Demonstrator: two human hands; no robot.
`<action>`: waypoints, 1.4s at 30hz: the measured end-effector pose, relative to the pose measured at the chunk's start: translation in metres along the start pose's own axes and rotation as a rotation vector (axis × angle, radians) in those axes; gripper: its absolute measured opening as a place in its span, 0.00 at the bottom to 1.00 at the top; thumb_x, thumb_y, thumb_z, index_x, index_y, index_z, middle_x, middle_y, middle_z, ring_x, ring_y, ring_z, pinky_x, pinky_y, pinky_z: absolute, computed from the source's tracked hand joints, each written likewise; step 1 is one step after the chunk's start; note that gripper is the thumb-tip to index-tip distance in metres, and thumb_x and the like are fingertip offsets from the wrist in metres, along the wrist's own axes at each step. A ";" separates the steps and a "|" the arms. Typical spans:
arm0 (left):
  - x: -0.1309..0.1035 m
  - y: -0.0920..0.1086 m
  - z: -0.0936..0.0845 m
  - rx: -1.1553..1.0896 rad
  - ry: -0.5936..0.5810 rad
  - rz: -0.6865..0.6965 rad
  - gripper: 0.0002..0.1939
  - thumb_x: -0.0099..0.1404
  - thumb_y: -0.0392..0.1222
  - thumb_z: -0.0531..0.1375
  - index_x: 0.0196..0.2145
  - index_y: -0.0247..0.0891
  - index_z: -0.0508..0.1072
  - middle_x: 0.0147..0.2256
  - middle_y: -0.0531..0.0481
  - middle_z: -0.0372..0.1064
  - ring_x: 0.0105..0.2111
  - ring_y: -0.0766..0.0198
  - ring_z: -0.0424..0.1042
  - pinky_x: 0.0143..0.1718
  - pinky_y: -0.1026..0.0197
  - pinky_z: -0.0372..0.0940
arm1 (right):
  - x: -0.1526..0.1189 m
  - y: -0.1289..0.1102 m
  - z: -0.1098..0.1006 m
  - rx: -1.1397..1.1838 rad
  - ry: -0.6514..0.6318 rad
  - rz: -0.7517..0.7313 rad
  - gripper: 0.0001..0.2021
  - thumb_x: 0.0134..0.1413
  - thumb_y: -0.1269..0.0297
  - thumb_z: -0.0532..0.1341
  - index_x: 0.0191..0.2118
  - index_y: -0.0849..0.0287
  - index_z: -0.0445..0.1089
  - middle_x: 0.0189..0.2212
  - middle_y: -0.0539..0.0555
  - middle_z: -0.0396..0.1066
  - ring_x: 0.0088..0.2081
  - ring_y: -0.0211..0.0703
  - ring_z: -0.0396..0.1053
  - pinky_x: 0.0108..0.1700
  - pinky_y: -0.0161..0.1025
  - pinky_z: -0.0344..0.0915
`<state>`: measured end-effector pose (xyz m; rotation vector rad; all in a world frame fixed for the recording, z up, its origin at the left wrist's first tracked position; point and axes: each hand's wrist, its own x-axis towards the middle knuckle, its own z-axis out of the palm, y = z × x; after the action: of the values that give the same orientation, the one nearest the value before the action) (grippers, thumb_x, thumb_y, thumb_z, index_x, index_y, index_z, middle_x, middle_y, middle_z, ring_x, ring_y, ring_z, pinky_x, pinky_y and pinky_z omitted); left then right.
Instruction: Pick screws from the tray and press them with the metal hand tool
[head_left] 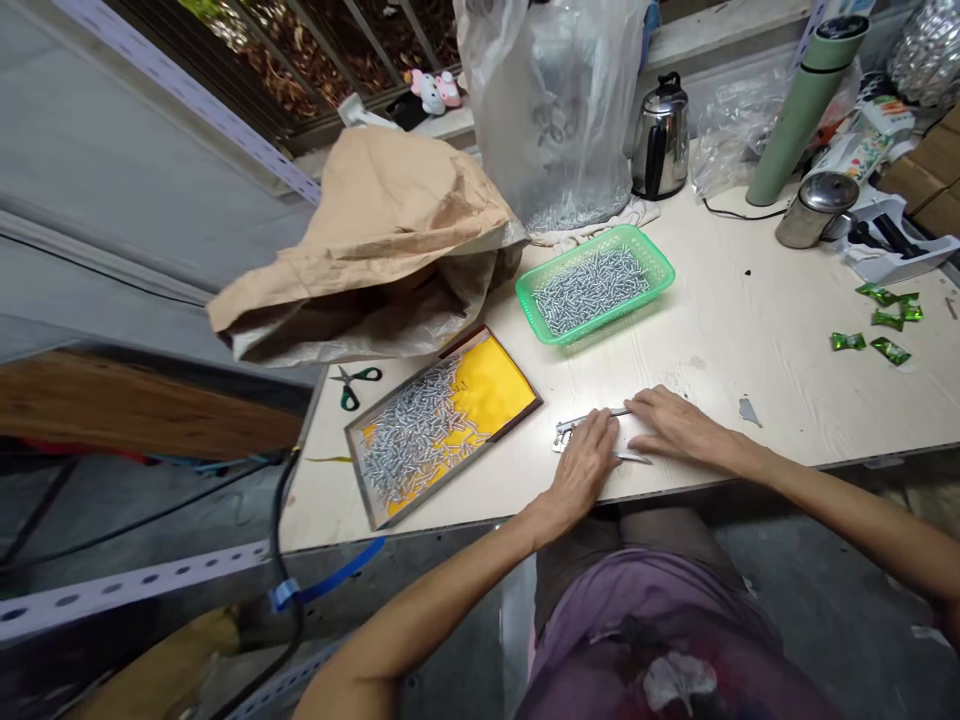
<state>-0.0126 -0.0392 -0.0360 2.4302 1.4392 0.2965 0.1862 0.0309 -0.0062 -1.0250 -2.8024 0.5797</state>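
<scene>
A slim metal piece with two long arms and a bracket-like end lies on the table near its front edge; its exact kind is not clear. My left hand is closed over its middle, fingers together and pressing it against the tabletop, so much of it is hidden. At the tip of the upper arm, the fingertips of my right hand touch the metal, with the thumb held apart. To the left, a shallow tray with a yellow bottom holds many small silver screw-like pins.
Beyond my hands stands a green plastic basket of similar pins. Scissors and a large brown paper bag are at left. Behind are a plastic sack, steel kettle and green flask. Wrapped sweets lie right.
</scene>
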 end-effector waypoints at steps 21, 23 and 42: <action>-0.022 0.018 0.040 -0.160 0.025 -0.044 0.25 0.67 0.48 0.53 0.59 0.37 0.62 0.55 0.39 0.66 0.60 0.44 0.58 0.56 0.43 0.60 | 0.080 -0.074 0.027 -0.215 -0.141 -0.475 0.05 0.55 0.69 0.61 0.30 0.58 0.73 0.37 0.56 0.69 0.43 0.46 0.59 0.38 0.42 0.55; -0.020 0.003 0.034 -0.130 0.068 -0.130 0.22 0.68 0.45 0.52 0.58 0.40 0.63 0.51 0.40 0.69 0.54 0.47 0.65 0.49 0.47 0.65 | 0.091 -0.077 0.036 -0.254 -0.144 -0.531 0.07 0.55 0.71 0.61 0.27 0.59 0.71 0.33 0.55 0.70 0.40 0.45 0.60 0.36 0.41 0.54; -0.053 -0.150 -0.090 0.312 0.101 -0.742 0.11 0.67 0.36 0.53 0.33 0.35 0.76 0.36 0.43 0.67 0.41 0.56 0.64 0.38 0.58 0.61 | 0.092 0.022 -0.058 -0.129 0.417 -0.078 0.13 0.62 0.64 0.50 0.44 0.60 0.70 0.36 0.61 0.70 0.40 0.53 0.66 0.41 0.48 0.65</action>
<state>-0.1899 -0.0039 -0.0069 1.9029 2.4428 0.0192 0.1417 0.1235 0.0358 -0.9253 -2.5167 0.1530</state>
